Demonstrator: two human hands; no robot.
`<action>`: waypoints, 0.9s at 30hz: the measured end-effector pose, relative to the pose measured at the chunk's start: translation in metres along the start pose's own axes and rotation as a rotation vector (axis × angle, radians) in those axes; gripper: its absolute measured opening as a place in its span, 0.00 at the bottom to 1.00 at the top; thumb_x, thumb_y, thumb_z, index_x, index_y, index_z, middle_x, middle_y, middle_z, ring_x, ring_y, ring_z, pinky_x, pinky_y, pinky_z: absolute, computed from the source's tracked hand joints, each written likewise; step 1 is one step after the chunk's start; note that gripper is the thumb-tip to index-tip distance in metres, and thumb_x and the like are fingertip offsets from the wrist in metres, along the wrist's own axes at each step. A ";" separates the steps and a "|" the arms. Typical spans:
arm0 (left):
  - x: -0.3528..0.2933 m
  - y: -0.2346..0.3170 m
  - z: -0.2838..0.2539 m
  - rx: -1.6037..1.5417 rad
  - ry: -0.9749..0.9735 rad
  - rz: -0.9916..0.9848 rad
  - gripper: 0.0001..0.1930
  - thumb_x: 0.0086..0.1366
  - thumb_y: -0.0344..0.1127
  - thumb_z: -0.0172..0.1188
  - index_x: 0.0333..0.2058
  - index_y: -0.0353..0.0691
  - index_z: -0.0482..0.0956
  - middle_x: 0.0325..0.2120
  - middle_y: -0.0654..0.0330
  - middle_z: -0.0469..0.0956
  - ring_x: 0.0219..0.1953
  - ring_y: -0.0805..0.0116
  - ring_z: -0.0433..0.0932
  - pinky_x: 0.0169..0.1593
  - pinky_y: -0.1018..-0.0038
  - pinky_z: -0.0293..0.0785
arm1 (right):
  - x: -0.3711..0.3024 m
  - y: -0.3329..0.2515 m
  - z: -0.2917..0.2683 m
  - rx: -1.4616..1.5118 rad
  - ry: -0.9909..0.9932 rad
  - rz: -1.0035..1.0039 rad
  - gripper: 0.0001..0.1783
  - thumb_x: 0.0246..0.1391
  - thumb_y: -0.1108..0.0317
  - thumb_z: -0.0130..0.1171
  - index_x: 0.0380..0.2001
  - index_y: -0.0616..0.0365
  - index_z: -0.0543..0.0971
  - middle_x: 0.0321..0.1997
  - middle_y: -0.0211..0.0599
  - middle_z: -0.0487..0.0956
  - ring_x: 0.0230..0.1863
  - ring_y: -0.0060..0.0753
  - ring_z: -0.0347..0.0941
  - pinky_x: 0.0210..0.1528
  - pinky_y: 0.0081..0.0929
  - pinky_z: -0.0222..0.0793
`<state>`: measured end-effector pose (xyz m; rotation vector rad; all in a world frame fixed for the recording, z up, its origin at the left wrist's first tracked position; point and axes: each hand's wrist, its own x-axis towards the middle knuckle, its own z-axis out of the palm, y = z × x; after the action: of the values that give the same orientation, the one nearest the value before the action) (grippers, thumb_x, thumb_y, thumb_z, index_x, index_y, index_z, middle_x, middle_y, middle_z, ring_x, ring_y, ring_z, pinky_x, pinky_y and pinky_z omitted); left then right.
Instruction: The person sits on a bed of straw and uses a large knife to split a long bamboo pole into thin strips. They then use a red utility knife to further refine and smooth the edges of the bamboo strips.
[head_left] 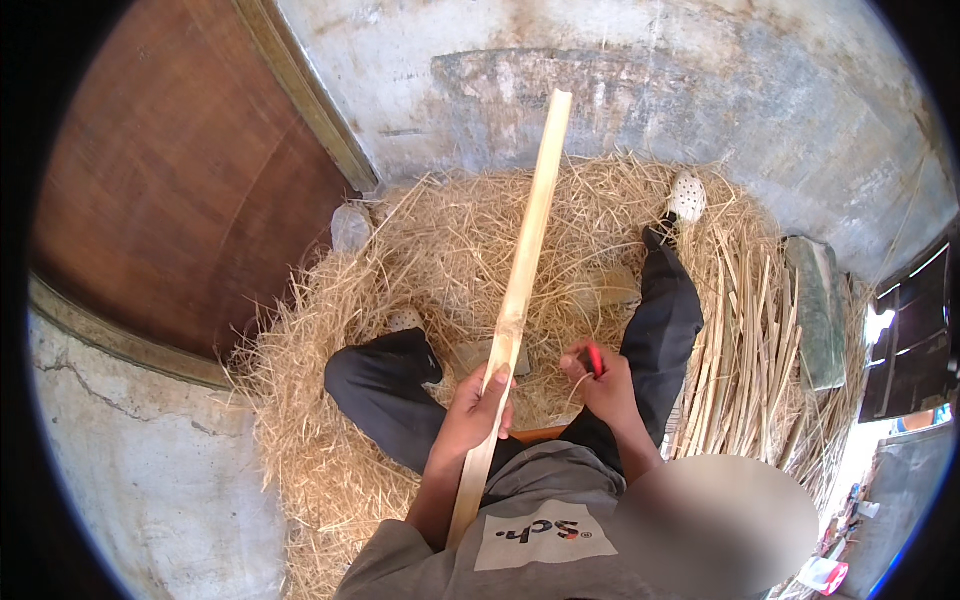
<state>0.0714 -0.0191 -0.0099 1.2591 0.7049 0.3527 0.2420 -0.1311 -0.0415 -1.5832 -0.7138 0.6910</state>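
My left hand [478,408] is closed around a long, pale split bamboo piece [530,240]. It slants from beside my chest up and away over the floor, its far end near the wall. To the right of it, my right hand [608,390] is closed on a small red-handled tool [597,360]. The tool's blade or working end is hidden by the fingers, so its kind does not show. This hand is apart from the bamboo, over my right thigh. A thin pale strand seems to lie by its fingers.
Straw-like shavings [450,230] cover the floor around my legs. Many thin bamboo strips [735,340] lie at the right, beside a greenish stone slab [817,310]. A grey block [351,228] sits by the brown door [180,180] at left. A stained wall [640,100] stands ahead.
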 end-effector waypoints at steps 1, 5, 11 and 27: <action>-0.001 -0.002 0.003 -0.008 0.000 0.009 0.18 0.73 0.48 0.46 0.37 0.36 0.69 0.12 0.63 0.68 0.12 0.77 0.68 0.16 0.80 0.66 | 0.004 -0.004 0.002 0.019 0.006 -0.047 0.10 0.53 0.71 0.65 0.37 0.63 0.78 0.22 0.22 0.70 0.24 0.14 0.63 0.27 0.17 0.61; -0.005 0.000 0.009 0.053 -0.018 0.003 0.17 0.73 0.46 0.47 0.38 0.35 0.69 0.12 0.63 0.68 0.13 0.77 0.68 0.18 0.80 0.67 | 0.021 -0.025 0.035 0.179 0.081 -0.094 0.18 0.50 0.66 0.69 0.42 0.64 0.80 0.24 0.20 0.74 0.23 0.11 0.61 0.25 0.15 0.56; -0.011 0.000 0.012 0.109 0.019 0.036 0.16 0.73 0.45 0.47 0.39 0.35 0.69 0.13 0.62 0.69 0.13 0.78 0.68 0.18 0.80 0.67 | 0.028 -0.015 0.063 0.425 0.265 0.010 0.13 0.55 0.64 0.66 0.33 0.66 0.82 0.21 0.21 0.73 0.20 0.09 0.60 0.21 0.15 0.54; -0.015 0.001 0.011 0.283 0.103 0.050 0.15 0.73 0.43 0.47 0.37 0.34 0.70 0.14 0.63 0.71 0.13 0.78 0.70 0.17 0.81 0.66 | 0.030 -0.013 0.063 0.317 0.244 -0.001 0.10 0.58 0.66 0.62 0.30 0.64 0.77 0.19 0.26 0.73 0.14 0.13 0.61 0.17 0.16 0.55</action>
<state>0.0673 -0.0359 -0.0026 1.5367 0.8334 0.3696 0.2118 -0.0672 -0.0373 -1.3447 -0.4021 0.5660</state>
